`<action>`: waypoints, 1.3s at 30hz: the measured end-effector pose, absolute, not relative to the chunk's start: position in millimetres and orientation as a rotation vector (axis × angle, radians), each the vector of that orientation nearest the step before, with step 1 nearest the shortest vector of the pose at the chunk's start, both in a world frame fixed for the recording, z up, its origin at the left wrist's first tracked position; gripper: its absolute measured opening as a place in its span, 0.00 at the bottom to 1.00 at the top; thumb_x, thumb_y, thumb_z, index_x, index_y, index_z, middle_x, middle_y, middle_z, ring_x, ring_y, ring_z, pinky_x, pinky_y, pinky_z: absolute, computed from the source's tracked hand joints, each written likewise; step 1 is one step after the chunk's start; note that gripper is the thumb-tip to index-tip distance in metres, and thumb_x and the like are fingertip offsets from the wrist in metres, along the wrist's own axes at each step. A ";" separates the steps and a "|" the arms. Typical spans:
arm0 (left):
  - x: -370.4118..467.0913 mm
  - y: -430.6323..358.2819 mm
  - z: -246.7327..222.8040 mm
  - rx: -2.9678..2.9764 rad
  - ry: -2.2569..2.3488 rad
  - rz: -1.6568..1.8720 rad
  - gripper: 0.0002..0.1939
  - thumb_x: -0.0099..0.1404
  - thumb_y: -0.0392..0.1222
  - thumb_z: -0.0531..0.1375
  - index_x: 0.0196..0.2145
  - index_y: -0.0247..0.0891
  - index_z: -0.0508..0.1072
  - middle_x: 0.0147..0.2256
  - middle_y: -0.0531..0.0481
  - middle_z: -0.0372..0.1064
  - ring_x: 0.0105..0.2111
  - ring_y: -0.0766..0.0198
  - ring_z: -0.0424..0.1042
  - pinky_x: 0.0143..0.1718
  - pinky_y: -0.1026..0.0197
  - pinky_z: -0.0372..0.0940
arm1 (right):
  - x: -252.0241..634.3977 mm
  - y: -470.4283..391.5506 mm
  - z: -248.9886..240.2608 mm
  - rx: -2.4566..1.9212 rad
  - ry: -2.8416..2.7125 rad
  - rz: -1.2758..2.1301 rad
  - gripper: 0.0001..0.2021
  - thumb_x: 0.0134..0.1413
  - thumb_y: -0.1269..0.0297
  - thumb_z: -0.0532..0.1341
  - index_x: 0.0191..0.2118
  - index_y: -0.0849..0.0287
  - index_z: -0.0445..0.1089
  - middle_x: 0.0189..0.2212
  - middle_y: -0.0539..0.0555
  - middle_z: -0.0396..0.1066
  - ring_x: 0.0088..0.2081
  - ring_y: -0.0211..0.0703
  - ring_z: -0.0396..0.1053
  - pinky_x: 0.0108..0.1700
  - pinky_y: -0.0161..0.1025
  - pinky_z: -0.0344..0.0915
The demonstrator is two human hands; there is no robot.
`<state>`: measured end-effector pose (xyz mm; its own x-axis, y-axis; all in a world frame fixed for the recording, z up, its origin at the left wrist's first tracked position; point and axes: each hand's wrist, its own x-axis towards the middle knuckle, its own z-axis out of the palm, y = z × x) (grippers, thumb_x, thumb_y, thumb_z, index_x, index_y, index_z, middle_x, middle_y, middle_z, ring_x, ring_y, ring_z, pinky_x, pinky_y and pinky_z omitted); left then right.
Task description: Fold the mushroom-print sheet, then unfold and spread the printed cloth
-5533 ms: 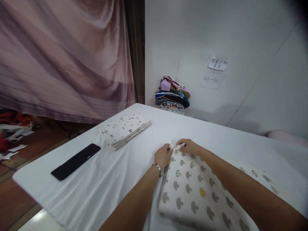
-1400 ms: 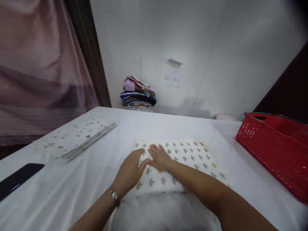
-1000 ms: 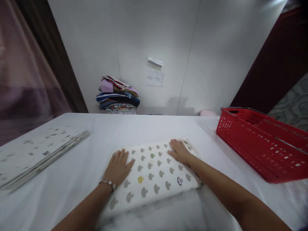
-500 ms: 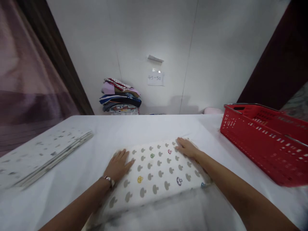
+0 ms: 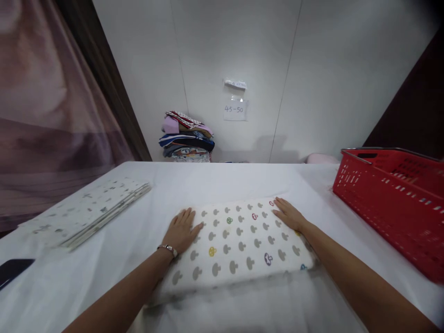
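Note:
A folded white cloth (image 5: 239, 245) printed with grey mushrooms, plus a few coloured ones, lies in front of me. My left hand (image 5: 182, 229) rests flat on its left side, fingers stretched toward the far left corner; a bracelet (image 5: 168, 250) circles that wrist. On the far right corner my right hand (image 5: 289, 215) lies palm down with its fingers extended. Neither hand grips the fabric. The cloth's near edge drops toward a plain white sheet area below, slightly blurred.
A folded cloth with small grey prints (image 5: 90, 208) lies to the left, beside a dark phone-like object (image 5: 14, 270). A red plastic basket (image 5: 388, 203) stands at the right. Behind the white table (image 5: 243, 178) are stacked folded clothes (image 5: 187, 138) and a wall label (image 5: 236, 111).
The view has shifted left, bringing the dark object into sight and moving everything rightward in the picture. Both hands stay flat on the mushroom-print cloth, in nearly the same places.

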<state>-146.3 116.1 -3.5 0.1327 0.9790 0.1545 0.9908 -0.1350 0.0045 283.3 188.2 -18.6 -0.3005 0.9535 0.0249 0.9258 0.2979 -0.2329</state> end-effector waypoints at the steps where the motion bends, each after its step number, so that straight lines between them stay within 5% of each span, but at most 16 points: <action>1: -146.7 116.8 -1.8 -2.298 -2.021 -0.178 0.31 0.62 0.56 0.43 0.56 0.33 0.56 0.59 0.42 0.48 0.59 0.54 0.44 0.56 0.51 0.44 | 282.1 187.7 -16.3 -1.761 -2.415 0.266 0.35 0.55 0.42 0.38 0.60 0.63 0.48 0.62 0.56 0.40 0.62 0.44 0.37 0.61 0.42 0.39; 6: -141.3 127.7 11.6 -2.297 -2.108 -0.180 0.31 0.61 0.57 0.44 0.56 0.34 0.56 0.60 0.43 0.45 0.60 0.55 0.43 0.56 0.51 0.44 | 261.8 185.2 -0.4 -1.803 -2.469 0.096 0.33 0.55 0.43 0.39 0.60 0.58 0.48 0.62 0.56 0.41 0.62 0.50 0.35 0.59 0.53 0.35; 16: -140.2 152.0 -12.6 -2.383 -2.095 -0.177 0.36 0.61 0.61 0.40 0.59 0.35 0.50 0.60 0.45 0.43 0.60 0.56 0.40 0.58 0.49 0.37 | 242.5 194.3 -12.4 -1.756 -2.517 0.150 0.33 0.56 0.43 0.38 0.61 0.57 0.45 0.62 0.54 0.39 0.62 0.47 0.35 0.59 0.52 0.35; 24: -128.1 159.8 9.0 -2.405 -2.242 -0.215 0.31 0.62 0.58 0.40 0.58 0.38 0.53 0.60 0.45 0.44 0.60 0.56 0.41 0.57 0.48 0.39 | 225.6 202.8 5.6 -1.751 -2.363 0.215 0.25 0.60 0.54 0.37 0.57 0.58 0.55 0.60 0.55 0.48 0.61 0.47 0.38 0.58 0.51 0.38; 31: -99.7 187.2 16.1 -2.470 -2.110 -0.336 0.19 0.65 0.48 0.42 0.44 0.43 0.69 0.44 0.48 0.67 0.49 0.58 0.61 0.52 0.51 0.49 | 209.0 226.6 5.0 -1.688 -2.366 0.253 0.20 0.57 0.58 0.44 0.51 0.55 0.64 0.49 0.54 0.65 0.50 0.46 0.61 0.52 0.41 0.52; 39: -99.3 202.2 8.5 -2.504 -2.023 -0.488 0.16 0.62 0.50 0.48 0.34 0.40 0.71 0.36 0.48 0.66 0.40 0.60 0.63 0.41 0.59 0.56 | 213.1 232.0 -1.7 -1.596 -2.327 0.208 0.18 0.55 0.56 0.50 0.46 0.58 0.67 0.40 0.56 0.67 0.44 0.47 0.61 0.47 0.40 0.54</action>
<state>-99.3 202.2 8.5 0.1854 0.9697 0.1592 0.9356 -0.2238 0.2732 213.1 232.0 -1.7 -0.3307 0.9280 0.1716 0.8828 0.3685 -0.2913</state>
